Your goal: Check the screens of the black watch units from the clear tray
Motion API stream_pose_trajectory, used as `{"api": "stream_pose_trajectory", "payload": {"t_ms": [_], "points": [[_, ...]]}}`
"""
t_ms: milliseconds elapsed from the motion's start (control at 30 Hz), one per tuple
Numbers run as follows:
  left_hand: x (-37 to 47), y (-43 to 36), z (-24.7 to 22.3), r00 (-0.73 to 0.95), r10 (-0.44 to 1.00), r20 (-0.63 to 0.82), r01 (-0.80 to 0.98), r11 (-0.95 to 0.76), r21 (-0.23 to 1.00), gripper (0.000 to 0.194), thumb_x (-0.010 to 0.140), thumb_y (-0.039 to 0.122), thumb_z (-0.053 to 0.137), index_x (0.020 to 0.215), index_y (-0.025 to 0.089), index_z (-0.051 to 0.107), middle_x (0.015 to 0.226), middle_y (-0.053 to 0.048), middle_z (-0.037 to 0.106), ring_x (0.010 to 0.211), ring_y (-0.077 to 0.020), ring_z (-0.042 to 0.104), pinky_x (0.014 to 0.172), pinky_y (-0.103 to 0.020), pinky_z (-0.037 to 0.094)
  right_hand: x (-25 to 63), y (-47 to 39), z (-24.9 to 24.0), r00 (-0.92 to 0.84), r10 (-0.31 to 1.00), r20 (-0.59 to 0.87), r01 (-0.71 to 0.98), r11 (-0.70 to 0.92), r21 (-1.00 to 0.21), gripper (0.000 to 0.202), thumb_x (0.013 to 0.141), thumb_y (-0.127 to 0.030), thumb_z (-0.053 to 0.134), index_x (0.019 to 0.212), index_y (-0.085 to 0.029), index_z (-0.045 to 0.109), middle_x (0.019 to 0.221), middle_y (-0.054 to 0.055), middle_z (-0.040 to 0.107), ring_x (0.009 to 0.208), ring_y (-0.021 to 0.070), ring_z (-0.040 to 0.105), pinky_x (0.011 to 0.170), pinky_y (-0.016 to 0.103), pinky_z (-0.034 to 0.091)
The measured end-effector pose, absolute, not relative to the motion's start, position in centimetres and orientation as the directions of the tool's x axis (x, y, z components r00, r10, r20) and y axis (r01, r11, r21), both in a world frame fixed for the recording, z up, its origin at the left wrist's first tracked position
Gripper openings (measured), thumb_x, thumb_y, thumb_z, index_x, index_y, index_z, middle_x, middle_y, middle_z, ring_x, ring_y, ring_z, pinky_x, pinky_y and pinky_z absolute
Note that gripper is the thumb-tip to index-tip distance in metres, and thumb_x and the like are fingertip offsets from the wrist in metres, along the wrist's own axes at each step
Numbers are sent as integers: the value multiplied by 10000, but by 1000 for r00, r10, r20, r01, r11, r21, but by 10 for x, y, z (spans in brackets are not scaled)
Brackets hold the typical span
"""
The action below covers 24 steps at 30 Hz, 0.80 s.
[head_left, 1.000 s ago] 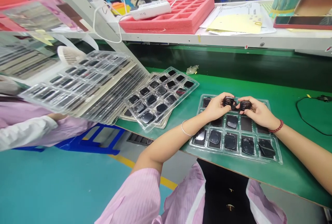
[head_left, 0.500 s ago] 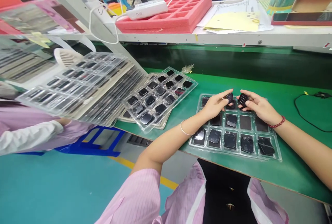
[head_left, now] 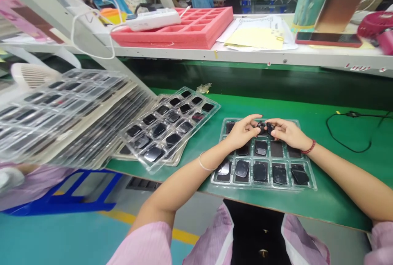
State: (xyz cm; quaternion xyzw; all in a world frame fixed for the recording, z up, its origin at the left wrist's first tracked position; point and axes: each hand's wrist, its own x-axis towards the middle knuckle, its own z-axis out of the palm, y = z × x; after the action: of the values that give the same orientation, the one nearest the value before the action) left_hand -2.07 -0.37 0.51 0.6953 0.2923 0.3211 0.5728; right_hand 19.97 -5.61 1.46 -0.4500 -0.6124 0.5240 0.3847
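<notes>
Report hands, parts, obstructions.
Left hand pinching dark part; right hand pinching dark piece. Both over clear tray, hiding some back-row pockets. Black cable off right.

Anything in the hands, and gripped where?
Left hand and right hand each pinch a small dark piece by its edges; exact contact points too small to tell.

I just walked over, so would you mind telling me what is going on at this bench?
Someone's left hand and right hand each hold a small dark piece, close together above a clear tray on the green table. Dark, flat pieces lie in that tray's compartments. Another clear tray of black pieces lies to the left, beside a tall stack of trays.
</notes>
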Motion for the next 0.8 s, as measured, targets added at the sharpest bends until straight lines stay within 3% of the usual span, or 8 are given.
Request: {"api": "stream_pose_trajectory", "payload": {"t_ms": [200,533,800], "points": [[-20,-2,3,628,771,101,43,-164,985,556,826,358,667,1315,141,515,987,-57,574,699,-96,583,681,-251,518,201,-56,16,-319,947,32,195,99,-976,492,826,-421,679,1226,-156,573,1143,117,637,690,135,572,646,297,526],[-20,-2,5,635,769,76,56,-144,988,565,830,383,667,1317,143,513,996,-66,584,718,-110,582,697,-273,528,204,-53,9,-350,933,82,236,173,-956,562,847,-458,666,1257,-93,545,823,53,616,646,143,546,655,294,466],[-20,-2,6,633,771,72,77,-156,985,561,830,379,664,1316,143,513,1007,-64,578,701,-104,584,704,-284,530,202,-54,10,-376,918,122,224,218,-950,519,874,-433,634,1251,-89,538,936,76,620,642,111,490,630,271,441]]}}
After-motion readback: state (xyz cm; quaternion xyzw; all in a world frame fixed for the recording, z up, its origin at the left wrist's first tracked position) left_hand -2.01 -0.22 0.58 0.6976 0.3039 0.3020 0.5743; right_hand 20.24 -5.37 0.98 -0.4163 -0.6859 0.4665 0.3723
